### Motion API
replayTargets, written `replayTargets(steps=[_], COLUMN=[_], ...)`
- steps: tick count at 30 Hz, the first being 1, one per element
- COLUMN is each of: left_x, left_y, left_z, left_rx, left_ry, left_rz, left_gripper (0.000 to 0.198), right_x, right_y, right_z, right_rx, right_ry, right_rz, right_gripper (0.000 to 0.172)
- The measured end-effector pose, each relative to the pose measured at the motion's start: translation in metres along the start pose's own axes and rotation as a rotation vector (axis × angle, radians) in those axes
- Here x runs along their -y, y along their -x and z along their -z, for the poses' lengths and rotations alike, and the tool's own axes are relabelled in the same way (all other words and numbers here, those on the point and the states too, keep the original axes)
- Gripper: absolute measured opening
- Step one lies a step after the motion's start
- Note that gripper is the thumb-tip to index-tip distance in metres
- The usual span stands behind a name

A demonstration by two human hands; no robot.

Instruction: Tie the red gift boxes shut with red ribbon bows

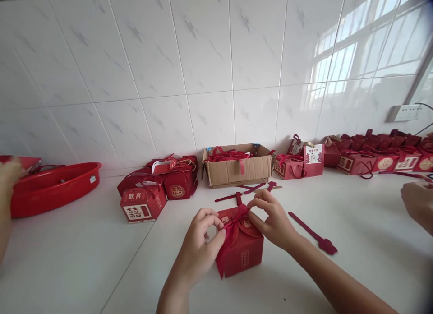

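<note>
A small red gift box (244, 253) stands on the white counter in front of me. A red ribbon (233, 228) is tied over its top, with a tail hanging down its left side. My left hand (199, 246) pinches the ribbon at the box's left top edge. My right hand (270, 217) pinches the ribbon from the right, above the lid. Both hands are closed on the ribbon.
A cardboard carton (238, 169) of red ribbons sits against the tiled wall. Finished red boxes (155, 187) cluster left of it, more (372, 156) line the right. Loose red strips (314, 235) lie nearby. A red basin (50, 187) is far left. Other people's hands (417, 203) show at both edges.
</note>
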State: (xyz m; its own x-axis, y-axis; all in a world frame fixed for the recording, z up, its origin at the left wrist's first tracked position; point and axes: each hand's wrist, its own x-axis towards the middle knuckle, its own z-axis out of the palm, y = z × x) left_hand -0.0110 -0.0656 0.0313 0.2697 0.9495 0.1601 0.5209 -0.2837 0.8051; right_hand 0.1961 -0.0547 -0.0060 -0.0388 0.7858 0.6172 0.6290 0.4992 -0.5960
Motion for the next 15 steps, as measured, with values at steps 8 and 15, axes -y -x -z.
replayTargets(steps=[8,15], left_x=[0.011,0.022], left_y=[-0.010,-0.018], left_z=[-0.007,-0.015], left_rx=[-0.038,-0.027], left_ry=[0.304,0.486], left_rz=[0.035,0.071], left_gripper=[0.028,0.037], right_x=[0.015,0.012], right_y=[0.002,0.001], right_z=[-0.004,-0.003], right_rx=[0.289,0.339], right_ry=[-0.786,-0.992], right_rz=[-0.454,-0.497], right_gripper=[0.017,0.012])
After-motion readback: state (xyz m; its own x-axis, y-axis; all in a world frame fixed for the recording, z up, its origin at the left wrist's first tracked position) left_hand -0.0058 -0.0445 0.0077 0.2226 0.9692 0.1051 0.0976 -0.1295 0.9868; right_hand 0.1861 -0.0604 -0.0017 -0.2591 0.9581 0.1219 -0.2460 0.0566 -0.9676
